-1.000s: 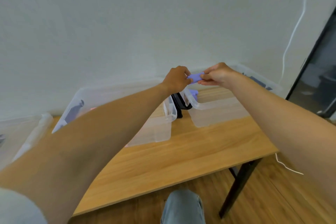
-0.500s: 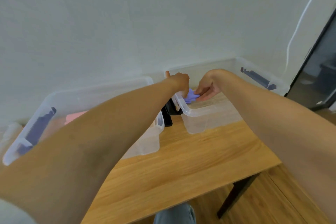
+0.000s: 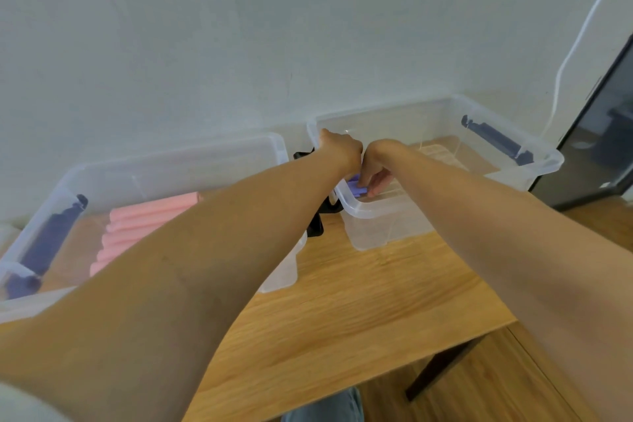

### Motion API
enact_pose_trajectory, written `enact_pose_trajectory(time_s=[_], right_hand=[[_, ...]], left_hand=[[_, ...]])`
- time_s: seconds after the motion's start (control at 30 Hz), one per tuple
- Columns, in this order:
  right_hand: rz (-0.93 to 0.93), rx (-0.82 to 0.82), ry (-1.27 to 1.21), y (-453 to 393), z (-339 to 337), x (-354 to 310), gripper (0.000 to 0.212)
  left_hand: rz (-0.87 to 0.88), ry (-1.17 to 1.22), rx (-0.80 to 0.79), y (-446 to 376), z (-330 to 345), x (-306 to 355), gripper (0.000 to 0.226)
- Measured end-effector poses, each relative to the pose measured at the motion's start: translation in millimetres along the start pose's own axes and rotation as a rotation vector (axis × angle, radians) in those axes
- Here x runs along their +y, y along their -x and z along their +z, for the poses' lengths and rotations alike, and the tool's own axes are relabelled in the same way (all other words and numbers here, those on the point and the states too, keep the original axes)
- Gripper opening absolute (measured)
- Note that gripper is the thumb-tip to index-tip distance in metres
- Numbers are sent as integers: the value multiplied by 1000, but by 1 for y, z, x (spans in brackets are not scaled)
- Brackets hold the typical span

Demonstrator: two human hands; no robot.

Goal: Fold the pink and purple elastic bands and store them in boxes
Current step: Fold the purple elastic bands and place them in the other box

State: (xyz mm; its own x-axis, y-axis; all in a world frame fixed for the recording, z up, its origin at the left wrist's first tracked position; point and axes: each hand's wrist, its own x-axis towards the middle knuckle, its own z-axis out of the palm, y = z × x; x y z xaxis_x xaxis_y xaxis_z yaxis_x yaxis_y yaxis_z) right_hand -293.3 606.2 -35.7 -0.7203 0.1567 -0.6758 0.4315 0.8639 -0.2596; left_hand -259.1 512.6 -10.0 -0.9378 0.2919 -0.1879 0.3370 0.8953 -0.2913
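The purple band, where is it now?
In the head view, the purple band sits inside the right clear box, at its near-left corner, under both hands.

A folded purple band (image 3: 356, 189) lies low inside the right clear box (image 3: 479, 106); rolled pink bands (image 3: 137, 226) fill the left box (image 3: 171, 161).

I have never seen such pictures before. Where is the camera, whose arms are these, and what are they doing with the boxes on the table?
There is no machine here. The camera sits on a person's head and looks down, so the two long arms are that person's own. On the wooden table stand two clear plastic boxes. The left box holds a row of folded pink bands. Both hands reach into the right box, at its near left corner. The right hand pinches a folded purple band low inside the box. The left hand is right beside it with curled fingers, but whether it also grips the band is hidden.
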Motion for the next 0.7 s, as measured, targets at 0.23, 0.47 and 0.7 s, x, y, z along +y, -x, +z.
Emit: enact_pose_trajectory(time_s=[0.23,0.47,0.7], right_hand=[[-145,100,-50,16,9,-19,29],[-265,231,-32,41,33,-44,25],[-479,312,-80,68,69,-76,16]], left_hand=[[-29,3,12,18,6,-23,12],[-59,-31,28,42,21,-55,12],[-84,-44,66,75,43,-101,12]])
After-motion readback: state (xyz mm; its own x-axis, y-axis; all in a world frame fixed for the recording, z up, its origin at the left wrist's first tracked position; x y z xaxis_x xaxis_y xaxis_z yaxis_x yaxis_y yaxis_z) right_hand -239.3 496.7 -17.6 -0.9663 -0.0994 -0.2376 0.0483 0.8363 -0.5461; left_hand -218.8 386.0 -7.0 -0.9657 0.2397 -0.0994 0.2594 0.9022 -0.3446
